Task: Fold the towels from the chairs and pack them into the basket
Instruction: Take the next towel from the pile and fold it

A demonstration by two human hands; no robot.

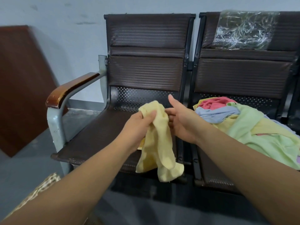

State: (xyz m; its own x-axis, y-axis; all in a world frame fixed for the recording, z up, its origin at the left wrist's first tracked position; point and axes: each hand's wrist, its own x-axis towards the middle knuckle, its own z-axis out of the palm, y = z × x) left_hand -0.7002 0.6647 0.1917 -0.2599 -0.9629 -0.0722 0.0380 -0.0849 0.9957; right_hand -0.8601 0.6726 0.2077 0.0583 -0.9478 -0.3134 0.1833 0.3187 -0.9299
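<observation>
so a pale yellow towel (156,143) is being gripped near its top by the left hand (138,125), the fingers being curled right round the bunched cloth; the rest of it is being left dangling in two loose tails, out past the front edge of the left chair (97,140); the right hand (180,120) is being held just beside it, fingers loosely stretched with the tips being rested against the towel's right edge and the thumb being stuck up well clear, so nothing is being pinched on that side as far as can be seen; a jumbled pile of towels (243,127) is being carried on the seat of the right chair (243,75), green, yellow, pale blue and pink ones all being tangled together unfolded; a crinkly clear plastic sheet (243,30) is being draped over that chair's backrest; a glossy wooden armrest (69,90) is being shown on the left chair's outer side, and a brown board (21,86) is being leaned on the wall (56,21) further left; something pale and woven (42,187) is being half covered by the left forearm at the bottom corner, too little being shown to tell what it is
</observation>
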